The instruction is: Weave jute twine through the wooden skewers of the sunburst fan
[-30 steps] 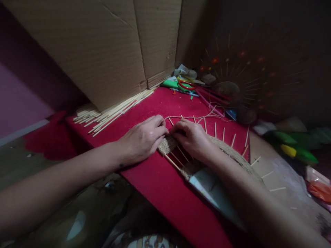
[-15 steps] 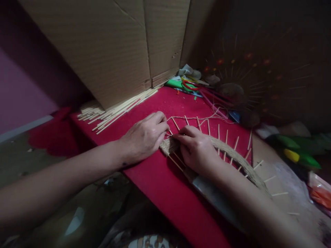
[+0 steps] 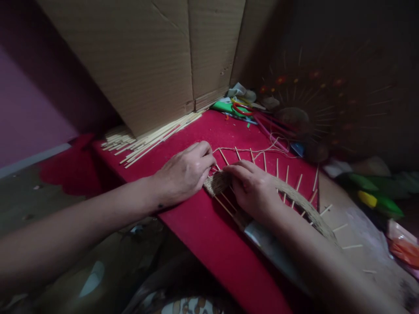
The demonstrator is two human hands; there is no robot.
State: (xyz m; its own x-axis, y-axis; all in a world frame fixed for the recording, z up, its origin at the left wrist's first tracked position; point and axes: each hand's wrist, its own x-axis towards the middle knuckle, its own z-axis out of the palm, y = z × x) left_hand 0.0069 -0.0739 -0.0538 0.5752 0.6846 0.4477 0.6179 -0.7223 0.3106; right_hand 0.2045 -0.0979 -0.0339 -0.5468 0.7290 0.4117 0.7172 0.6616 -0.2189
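Observation:
A curved band of woven twine (image 3: 303,201) with thin wooden sticks (image 3: 287,179) poking out on both sides lies on the red surface (image 3: 196,222). At the band's left end, my left hand (image 3: 191,170) is closed in a pinch on the thin twine (image 3: 232,150), which runs from its fingertips to the right. My right hand (image 3: 253,185) is closed over the band just right of my left hand, its fingers gripping the woven edge. The fingertips of both hands are close together but apart, and the parts beneath them are hidden.
Loose sticks (image 3: 153,138) lie by a large cardboard sheet (image 3: 131,61) at the back left. Red-handled scissors (image 3: 242,109) and a green packet (image 3: 225,106) sit at the back. An orange packet (image 3: 404,248) is at the far right, near a yellow object (image 3: 367,199).
My right hand has shifted slightly right along the band, and its fingertips are farther from my left hand. My left hand keeps its pinch. The whole view has moved slightly.

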